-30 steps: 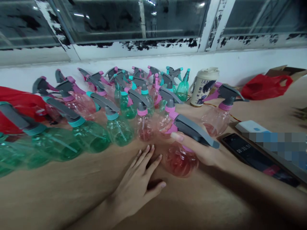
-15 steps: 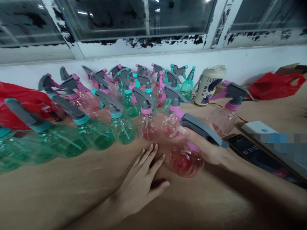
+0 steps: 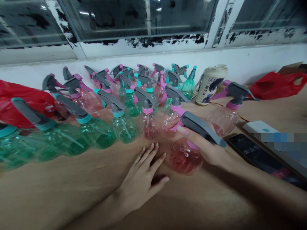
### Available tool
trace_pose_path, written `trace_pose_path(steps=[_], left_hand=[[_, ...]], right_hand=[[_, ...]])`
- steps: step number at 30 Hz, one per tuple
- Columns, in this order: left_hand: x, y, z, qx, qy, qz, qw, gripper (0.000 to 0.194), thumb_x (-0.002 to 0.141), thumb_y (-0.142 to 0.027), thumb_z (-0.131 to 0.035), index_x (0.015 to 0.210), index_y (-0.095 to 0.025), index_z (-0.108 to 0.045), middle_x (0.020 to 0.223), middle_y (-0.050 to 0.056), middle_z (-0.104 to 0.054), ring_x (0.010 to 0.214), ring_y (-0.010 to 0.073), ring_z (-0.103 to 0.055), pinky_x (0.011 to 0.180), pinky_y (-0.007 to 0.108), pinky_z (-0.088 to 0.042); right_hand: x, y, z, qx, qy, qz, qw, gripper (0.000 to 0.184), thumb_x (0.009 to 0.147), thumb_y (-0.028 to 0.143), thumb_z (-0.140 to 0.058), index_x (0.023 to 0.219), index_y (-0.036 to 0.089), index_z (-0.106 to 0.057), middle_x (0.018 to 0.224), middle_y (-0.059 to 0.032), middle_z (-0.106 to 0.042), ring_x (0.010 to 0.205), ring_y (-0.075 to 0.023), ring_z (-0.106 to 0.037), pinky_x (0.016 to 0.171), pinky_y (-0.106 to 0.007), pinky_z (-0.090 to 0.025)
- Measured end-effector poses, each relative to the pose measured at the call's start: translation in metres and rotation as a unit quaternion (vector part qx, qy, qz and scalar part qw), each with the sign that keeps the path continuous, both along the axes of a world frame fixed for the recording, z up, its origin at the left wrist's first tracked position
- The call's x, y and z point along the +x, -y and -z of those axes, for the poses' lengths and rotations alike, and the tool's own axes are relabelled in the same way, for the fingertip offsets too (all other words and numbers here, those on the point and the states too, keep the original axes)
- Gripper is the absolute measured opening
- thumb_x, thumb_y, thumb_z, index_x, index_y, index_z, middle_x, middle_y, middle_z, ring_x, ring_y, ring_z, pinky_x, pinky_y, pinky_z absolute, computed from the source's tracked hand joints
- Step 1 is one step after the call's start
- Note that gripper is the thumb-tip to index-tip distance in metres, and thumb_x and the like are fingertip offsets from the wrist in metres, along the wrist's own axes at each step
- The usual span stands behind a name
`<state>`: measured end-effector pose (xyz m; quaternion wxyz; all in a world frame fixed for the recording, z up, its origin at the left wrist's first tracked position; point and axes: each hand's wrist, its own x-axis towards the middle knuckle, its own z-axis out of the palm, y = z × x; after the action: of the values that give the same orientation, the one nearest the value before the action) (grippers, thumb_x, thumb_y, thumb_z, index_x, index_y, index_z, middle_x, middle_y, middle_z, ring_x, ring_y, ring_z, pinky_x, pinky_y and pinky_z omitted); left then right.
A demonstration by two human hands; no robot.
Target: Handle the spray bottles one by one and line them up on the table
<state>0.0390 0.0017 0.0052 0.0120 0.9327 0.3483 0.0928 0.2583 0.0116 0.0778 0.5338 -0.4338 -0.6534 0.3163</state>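
Head view, right hand [image 3: 208, 151]: 1, grasping 1 pink spray bottle [image 3: 184, 159] by its top, right of centre.
Left hand [image 3: 141, 179]: 1, released, spread on table [image 3: 72, 188], lower centre.
Red bags [image 3: 278, 85]: 2, left and right edges.
Cup [image 3: 211, 85]: 1, upper right.

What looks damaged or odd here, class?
The window frame behind the spray bottles looks damaged: ragged black patches break its white surface. Nothing odd stands out on the pink bottle in the right hand.
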Motion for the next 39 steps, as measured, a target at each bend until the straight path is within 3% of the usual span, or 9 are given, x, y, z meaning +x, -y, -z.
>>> trace_pose_path(steps=[6, 18, 25, 30, 35, 39], left_hand=[[-0.0005, -0.0005, 0.0018, 0.02, 0.005, 0.003, 1.0, 0.053, 0.096, -0.049, -0.047, 0.141, -0.022, -0.041, 0.153, 0.01, -0.029, 0.14, 0.0258, -0.026, 0.111, 0.049, -0.029], [0.0002, -0.0009, 0.0023, 0.007, -0.016, -0.008, 1.0, 0.057, 0.096, -0.047, -0.048, 0.145, -0.024, -0.035, 0.156, 0.01, -0.019, 0.142, 0.0309, -0.018, 0.111, 0.052, -0.026], [-0.0016, -0.0008, 0.0019, 0.008, -0.008, -0.006, 1.0, 0.056, 0.096, -0.048, -0.047, 0.145, -0.025, -0.033, 0.156, 0.007, -0.02, 0.142, 0.029, -0.016, 0.111, 0.052, -0.025], [-0.0018, -0.0003, 0.0017, 0.006, -0.001, -0.006, 1.0, 0.056, 0.096, -0.048, -0.048, 0.146, -0.025, -0.034, 0.156, 0.007, -0.019, 0.142, 0.0297, -0.017, 0.112, 0.052, -0.025], [-0.0009, 0.0002, 0.0014, -0.002, 0.001, -0.006, 1.0, 0.057, 0.096, -0.048, -0.048, 0.146, -0.025, -0.033, 0.156, 0.007, -0.021, 0.142, 0.0302, -0.019, 0.111, 0.053, -0.026], [-0.0011, 0.0003, 0.0017, -0.003, 0.003, -0.009, 1.0, 0.056, 0.096, -0.048, -0.048, 0.145, -0.025, -0.034, 0.156, 0.007, -0.02, 0.142, 0.0304, -0.019, 0.111, 0.053, -0.026]], right_hand=[[0.0005, -0.0005, 0.0014, 0.001, 0.011, -0.005, 1.0, 0.02, 0.085, 0.044, -0.06, 0.087, 0.025, -0.064, 0.084, -0.0009, -0.068, 0.086, -0.0197, -0.064, 0.088, -0.038, -0.049], [0.0005, -0.0016, 0.0016, 0.033, 0.005, -0.027, 0.999, 0.013, 0.087, 0.034, -0.06, 0.093, 0.024, -0.065, 0.095, -0.0008, -0.071, 0.094, -0.0195, -0.065, 0.092, -0.038, -0.049], [0.0021, -0.0028, 0.0038, 0.01, 0.023, -0.024, 0.999, 0.018, 0.086, 0.043, -0.059, 0.091, 0.026, -0.064, 0.08, 0.0008, -0.066, 0.08, -0.0195, -0.063, 0.084, -0.039, -0.051], [0.0041, -0.0046, 0.0004, 0.035, 0.054, -0.024, 0.998, 0.021, 0.085, 0.048, -0.058, 0.083, 0.029, -0.065, 0.075, 0.0011, -0.066, 0.074, -0.0214, -0.064, 0.078, -0.04, -0.051], [0.0046, -0.0039, 0.0025, 0.009, 0.052, -0.004, 0.999, 0.027, 0.085, 0.051, -0.056, 0.073, 0.028, -0.064, 0.066, 0.0001, -0.065, 0.083, -0.0268, -0.065, 0.079, -0.044, -0.053], [0.0054, -0.0032, 0.0017, 0.024, 0.049, -0.031, 0.998, 0.025, 0.086, 0.049, -0.056, 0.078, 0.028, -0.066, 0.071, -0.0001, -0.067, 0.077, -0.0238, -0.067, 0.076, -0.041, -0.053]])
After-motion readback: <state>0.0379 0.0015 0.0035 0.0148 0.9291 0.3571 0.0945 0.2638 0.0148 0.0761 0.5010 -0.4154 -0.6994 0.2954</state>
